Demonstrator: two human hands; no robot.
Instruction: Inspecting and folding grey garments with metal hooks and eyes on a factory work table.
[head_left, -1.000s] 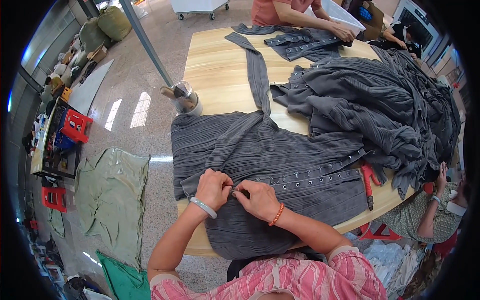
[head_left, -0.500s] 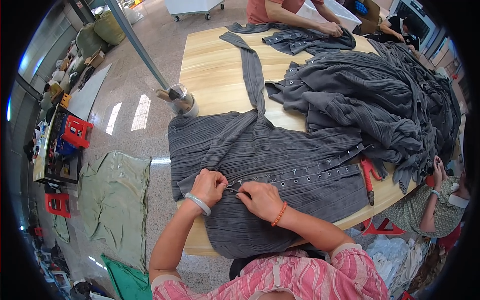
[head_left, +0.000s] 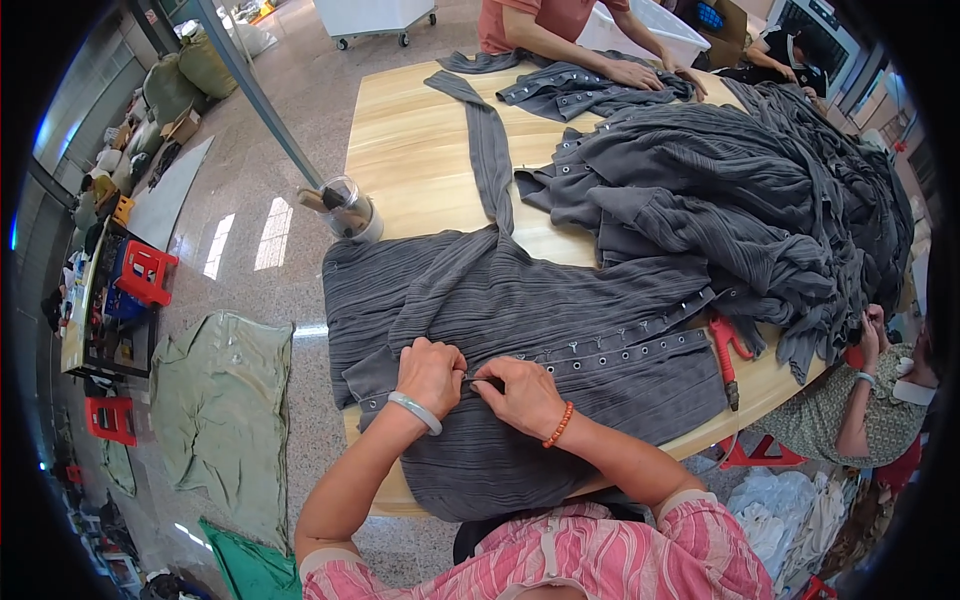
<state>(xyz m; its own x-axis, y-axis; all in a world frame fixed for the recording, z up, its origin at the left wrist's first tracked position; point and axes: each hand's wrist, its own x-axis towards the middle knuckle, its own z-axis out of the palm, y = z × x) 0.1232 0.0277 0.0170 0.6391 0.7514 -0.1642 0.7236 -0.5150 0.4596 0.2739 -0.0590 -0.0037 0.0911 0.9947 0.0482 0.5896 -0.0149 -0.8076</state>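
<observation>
A dark grey ribbed garment [head_left: 590,420] lies spread on the wooden table in front of me, one sleeve stretched toward the far side. Along its front run two edges, one with small metal hooks and one with round eyelets. My left hand [head_left: 430,380] pinches the front edge near the garment's left end, its fingers closed. Close beside it, my right hand [head_left: 518,395] grips the same edge between thumb and fingers. The fingertips hide the exact hook or eyelet between them. To the left of my left wrist one eyelet shows.
A heap of similar grey garments [head_left: 720,190] covers the table's right side. A red-handled tool [head_left: 728,350] lies near the right edge, a jar of tools [head_left: 354,212] at the left edge. Across the table a co-worker's hands [head_left: 640,75] rest on another garment.
Both my hands have shifted slightly rightward along the front edge, uncovering an eyelet at the left. The view has moved a little. The co-worker's hands across the table have spread apart.
</observation>
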